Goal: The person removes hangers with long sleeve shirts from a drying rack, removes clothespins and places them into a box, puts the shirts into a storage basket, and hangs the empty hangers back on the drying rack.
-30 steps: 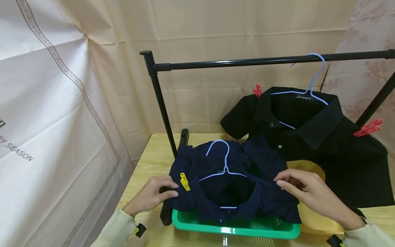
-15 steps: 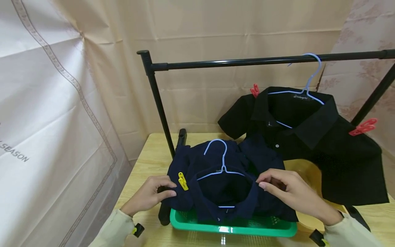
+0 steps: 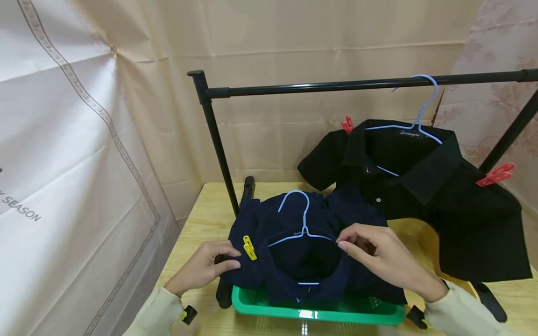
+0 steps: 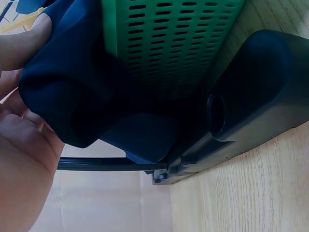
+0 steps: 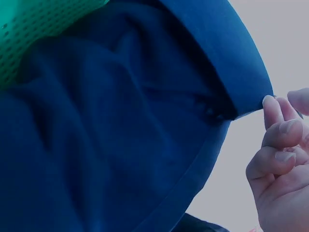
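A navy collared shirt (image 3: 256, 273) lies over a green perforated basket (image 3: 336, 315), with a light blue hanger (image 3: 306, 214) inside its neck, hook upward. On its left shoulder sits a yellow clothespin (image 3: 249, 248). My left hand (image 3: 205, 265) pinches the cloth at the left sleeve; in the left wrist view its thumb (image 4: 29, 41) presses on top with fingers beneath. At the right side of the neck, thumb and index fingertip of my right hand (image 3: 380, 249) pinch the collar edge. The right wrist view shows that fingertip right at the fold of the collar (image 5: 222, 53).
Behind stands a black garment rack (image 3: 294, 88), its foot (image 4: 251, 96) beside the basket. From its bar hangs a black shirt (image 3: 479, 224) on a blue hanger, with a red clothespin (image 3: 347, 125) and another red clothespin (image 3: 497, 174) on its shoulders. A yellow container (image 3: 414, 233) stands at right.
My right hand has moved left from the navy shirt's right shoulder to the collar edge by the hanger. My left hand stays at the left sleeve.
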`<state>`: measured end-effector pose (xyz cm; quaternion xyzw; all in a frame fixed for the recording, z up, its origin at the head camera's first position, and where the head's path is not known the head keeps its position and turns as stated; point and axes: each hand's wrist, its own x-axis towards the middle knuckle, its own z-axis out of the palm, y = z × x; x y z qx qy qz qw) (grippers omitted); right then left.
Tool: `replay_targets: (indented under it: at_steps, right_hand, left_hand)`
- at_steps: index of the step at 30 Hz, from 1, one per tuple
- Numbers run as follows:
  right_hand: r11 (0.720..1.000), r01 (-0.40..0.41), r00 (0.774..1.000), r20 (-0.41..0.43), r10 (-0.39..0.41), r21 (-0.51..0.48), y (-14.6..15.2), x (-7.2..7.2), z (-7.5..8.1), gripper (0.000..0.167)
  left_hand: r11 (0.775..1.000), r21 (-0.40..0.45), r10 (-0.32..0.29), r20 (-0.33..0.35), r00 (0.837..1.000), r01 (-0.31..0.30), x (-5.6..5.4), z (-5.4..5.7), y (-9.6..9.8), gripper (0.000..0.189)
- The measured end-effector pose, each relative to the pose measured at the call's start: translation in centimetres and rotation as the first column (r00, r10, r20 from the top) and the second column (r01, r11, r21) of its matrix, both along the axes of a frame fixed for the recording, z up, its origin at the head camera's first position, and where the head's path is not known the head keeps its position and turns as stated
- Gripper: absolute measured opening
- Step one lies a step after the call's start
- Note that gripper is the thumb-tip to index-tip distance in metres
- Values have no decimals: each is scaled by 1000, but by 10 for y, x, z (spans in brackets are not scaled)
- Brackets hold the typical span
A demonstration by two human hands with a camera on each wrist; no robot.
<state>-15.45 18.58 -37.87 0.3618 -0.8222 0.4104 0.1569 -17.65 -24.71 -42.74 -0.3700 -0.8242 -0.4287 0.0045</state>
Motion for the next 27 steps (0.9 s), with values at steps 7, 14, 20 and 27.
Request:
replay_targets:
  at_steps: [7,14,20,27]
  right_hand:
    - [999,-32,999,-23,33,9,-9,-1,7,30]
    - [996,-78,997,-14,79,35,-22,-4,17,28]
    - [987,-144,988,-38,147,75,-42,-8,22,19]
    - [974,-159,986,-15,164,160,-67,-12,28,12]
  left_hand:
    - [1000,0,-1,3,1000,1,-1,0,0,13]
    - [1000,3,-2,-10,1000,2,-2,0,1,12]
    - [1000,-10,-3,9,1000,3,-2,0,2,11]
    - [1000,-2,4,16,1000,-4,0,0,3,11]
